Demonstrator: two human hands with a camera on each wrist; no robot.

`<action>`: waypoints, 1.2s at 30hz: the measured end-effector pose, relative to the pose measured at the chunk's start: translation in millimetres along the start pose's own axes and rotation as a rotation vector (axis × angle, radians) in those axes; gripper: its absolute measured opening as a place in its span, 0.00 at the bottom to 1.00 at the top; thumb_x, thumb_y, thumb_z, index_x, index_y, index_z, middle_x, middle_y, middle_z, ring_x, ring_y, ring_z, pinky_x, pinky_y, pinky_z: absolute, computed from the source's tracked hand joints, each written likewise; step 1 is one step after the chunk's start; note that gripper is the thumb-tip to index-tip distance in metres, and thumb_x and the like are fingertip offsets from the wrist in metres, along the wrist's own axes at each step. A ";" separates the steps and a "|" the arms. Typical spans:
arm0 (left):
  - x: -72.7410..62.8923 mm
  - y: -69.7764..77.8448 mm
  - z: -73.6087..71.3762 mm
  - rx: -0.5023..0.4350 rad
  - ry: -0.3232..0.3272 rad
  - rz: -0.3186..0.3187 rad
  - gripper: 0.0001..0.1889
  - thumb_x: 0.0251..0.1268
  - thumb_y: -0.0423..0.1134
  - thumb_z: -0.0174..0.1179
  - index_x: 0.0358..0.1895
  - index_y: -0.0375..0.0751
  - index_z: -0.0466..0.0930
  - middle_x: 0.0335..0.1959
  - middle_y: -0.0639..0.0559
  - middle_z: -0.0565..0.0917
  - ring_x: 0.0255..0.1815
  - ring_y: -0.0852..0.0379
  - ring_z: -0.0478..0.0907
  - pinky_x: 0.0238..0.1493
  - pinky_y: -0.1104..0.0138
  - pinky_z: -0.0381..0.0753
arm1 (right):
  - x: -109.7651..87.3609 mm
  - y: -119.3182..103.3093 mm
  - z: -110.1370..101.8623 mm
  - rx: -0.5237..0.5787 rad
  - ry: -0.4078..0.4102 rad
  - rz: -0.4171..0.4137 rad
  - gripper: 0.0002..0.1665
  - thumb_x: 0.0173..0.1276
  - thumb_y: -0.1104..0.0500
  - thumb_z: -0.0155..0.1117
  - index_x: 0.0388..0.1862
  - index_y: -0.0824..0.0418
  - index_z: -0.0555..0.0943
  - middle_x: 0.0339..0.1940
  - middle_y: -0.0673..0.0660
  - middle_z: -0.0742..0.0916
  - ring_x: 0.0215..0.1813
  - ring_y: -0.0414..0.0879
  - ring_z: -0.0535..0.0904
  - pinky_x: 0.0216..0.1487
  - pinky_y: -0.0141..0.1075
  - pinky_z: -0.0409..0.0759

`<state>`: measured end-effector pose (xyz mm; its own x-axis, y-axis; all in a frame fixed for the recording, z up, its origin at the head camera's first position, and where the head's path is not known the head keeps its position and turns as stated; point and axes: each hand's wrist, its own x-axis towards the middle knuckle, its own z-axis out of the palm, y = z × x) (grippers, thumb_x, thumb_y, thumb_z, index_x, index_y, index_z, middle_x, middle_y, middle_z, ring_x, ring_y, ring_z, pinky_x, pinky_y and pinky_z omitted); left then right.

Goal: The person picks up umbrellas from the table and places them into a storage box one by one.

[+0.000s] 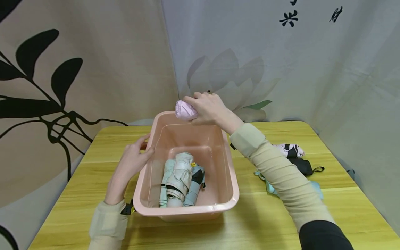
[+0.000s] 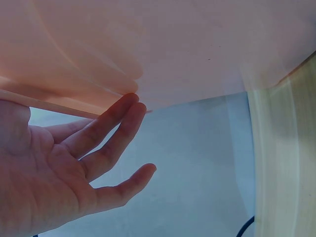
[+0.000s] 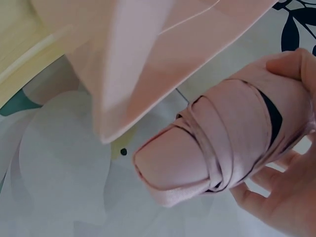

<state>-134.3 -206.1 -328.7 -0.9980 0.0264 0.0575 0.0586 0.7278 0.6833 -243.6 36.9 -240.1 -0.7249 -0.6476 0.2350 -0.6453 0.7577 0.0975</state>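
My right hand (image 1: pixel 208 107) grips a rolled-up pink folding umbrella (image 3: pixel 232 133) over the far rim of a pink plastic basin (image 1: pixel 231 180). A strap wraps round the umbrella, and a black patch shows on its side in the right wrist view. At the basin's left side, my left hand (image 1: pixel 135 156) holds the rim, thumb at the edge and fingertips against the outer wall (image 2: pixel 133 98). Inside the basin lie a mint umbrella (image 1: pixel 167 173), a whitish umbrella (image 1: pixel 181 177) with a black band, and a light blue umbrella (image 1: pixel 194 187), side by side.
On the table (image 1: pixel 256 222), right of the basin and partly behind my right sleeve, lie a pink-and-black patterned umbrella (image 1: pixel 292 150), a black umbrella (image 1: pixel 301 166) with a loop, and a light blue item (image 1: pixel 317 189). A printed curtain (image 1: pixel 125 69) hangs behind the table.
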 end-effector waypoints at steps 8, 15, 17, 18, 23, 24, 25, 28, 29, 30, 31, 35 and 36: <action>0.3 0.9 -0.8 0.005 -0.001 0.000 0.31 0.69 0.43 0.48 0.72 0.35 0.56 0.53 0.29 0.79 0.46 0.38 0.82 0.38 0.56 0.87 | 9.4 -14.6 5.0 0.019 -0.018 -0.024 0.35 0.53 0.41 0.67 0.61 0.46 0.72 0.44 0.54 0.81 0.44 0.52 0.80 0.39 0.46 0.81; 0.2 0.5 -0.6 0.013 0.001 -0.002 0.31 0.69 0.43 0.48 0.72 0.35 0.56 0.54 0.29 0.79 0.46 0.38 0.82 0.39 0.56 0.86 | 16.0 -23.1 6.2 0.042 -0.063 -0.030 0.34 0.55 0.42 0.65 0.61 0.47 0.70 0.44 0.54 0.80 0.43 0.49 0.79 0.39 0.43 0.80; 0.0 0.3 -0.4 0.010 0.001 -0.002 0.31 0.69 0.43 0.48 0.72 0.35 0.56 0.54 0.29 0.78 0.46 0.37 0.82 0.38 0.56 0.87 | 17.9 -24.8 6.2 0.049 -0.074 -0.027 0.34 0.55 0.42 0.66 0.62 0.47 0.70 0.45 0.54 0.80 0.43 0.49 0.78 0.40 0.43 0.80; -0.1 0.5 -0.4 0.006 0.000 -0.001 0.31 0.69 0.43 0.48 0.72 0.34 0.56 0.54 0.29 0.78 0.46 0.37 0.82 0.37 0.57 0.87 | 19.0 -25.6 6.5 0.051 -0.080 -0.026 0.35 0.55 0.42 0.66 0.62 0.47 0.70 0.45 0.54 0.80 0.44 0.49 0.78 0.40 0.43 0.80; 0.2 1.6 -1.1 0.006 0.001 0.002 0.31 0.69 0.43 0.48 0.72 0.34 0.56 0.53 0.28 0.79 0.46 0.37 0.82 0.36 0.57 0.87 | 24.7 -29.7 7.9 0.072 -0.107 -0.017 0.35 0.56 0.41 0.66 0.62 0.46 0.70 0.46 0.54 0.80 0.44 0.49 0.78 0.40 0.44 0.80; 0.2 2.1 -1.4 0.008 0.003 0.004 0.31 0.69 0.43 0.48 0.72 0.34 0.56 0.53 0.28 0.79 0.46 0.37 0.82 0.36 0.56 0.87 | 25.9 -30.5 8.5 0.072 -0.111 -0.015 0.35 0.56 0.41 0.66 0.62 0.46 0.70 0.46 0.54 0.80 0.45 0.49 0.78 0.41 0.45 0.80; 0.2 2.4 -1.7 0.014 0.006 0.005 0.31 0.69 0.43 0.48 0.72 0.34 0.56 0.52 0.29 0.79 0.46 0.37 0.82 0.37 0.56 0.87 | 27.0 -31.4 9.1 0.073 -0.116 -0.013 0.35 0.56 0.41 0.66 0.62 0.46 0.69 0.47 0.53 0.80 0.45 0.49 0.78 0.41 0.45 0.80; -0.2 3.1 -2.3 0.025 0.009 0.005 0.31 0.69 0.43 0.48 0.72 0.35 0.57 0.52 0.29 0.80 0.46 0.38 0.82 0.38 0.56 0.86 | 30.3 -33.2 12.2 0.067 -0.130 -0.006 0.36 0.56 0.40 0.65 0.63 0.46 0.68 0.49 0.53 0.80 0.47 0.49 0.78 0.42 0.44 0.80; -0.2 3.0 -2.2 0.027 0.010 0.005 0.31 0.69 0.43 0.48 0.72 0.35 0.57 0.52 0.29 0.80 0.46 0.38 0.82 0.39 0.56 0.86 | 31.1 -33.6 13.4 0.066 -0.135 -0.003 0.36 0.56 0.40 0.65 0.63 0.46 0.68 0.49 0.53 0.80 0.47 0.49 0.78 0.42 0.44 0.80; -0.2 2.8 -2.1 0.028 0.010 0.004 0.31 0.69 0.43 0.48 0.72 0.35 0.57 0.52 0.30 0.80 0.46 0.38 0.82 0.39 0.55 0.86 | 31.8 -33.9 14.7 0.067 -0.141 -0.001 0.37 0.56 0.40 0.65 0.63 0.46 0.68 0.50 0.53 0.81 0.47 0.49 0.78 0.43 0.44 0.80; 0.0 2.3 -1.9 0.030 0.010 0.003 0.31 0.68 0.43 0.48 0.72 0.35 0.57 0.52 0.30 0.80 0.46 0.38 0.83 0.39 0.55 0.86 | 32.6 -34.2 16.2 0.066 -0.147 0.002 0.37 0.56 0.40 0.65 0.64 0.46 0.67 0.50 0.53 0.81 0.47 0.48 0.78 0.43 0.43 0.80; 0.3 0.5 -0.9 0.024 0.006 -0.002 0.31 0.68 0.43 0.48 0.72 0.35 0.57 0.52 0.29 0.80 0.45 0.38 0.83 0.37 0.55 0.86 | 34.9 -35.0 22.9 0.071 -0.171 0.003 0.37 0.56 0.40 0.66 0.63 0.47 0.68 0.50 0.53 0.81 0.48 0.48 0.79 0.43 0.43 0.80; 0.2 0.4 -0.9 0.022 0.005 -0.003 0.31 0.68 0.43 0.48 0.72 0.35 0.57 0.52 0.29 0.80 0.45 0.38 0.83 0.37 0.55 0.86 | 35.3 -35.3 24.7 0.074 -0.178 0.003 0.36 0.56 0.41 0.66 0.63 0.47 0.68 0.49 0.53 0.81 0.47 0.48 0.78 0.43 0.43 0.80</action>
<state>-134.5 -206.4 -327.8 -0.9980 0.0206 0.0596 0.0552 0.7427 0.6673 -252.4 -14.7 -259.1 -0.7537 -0.6544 0.0598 -0.6543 0.7558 0.0241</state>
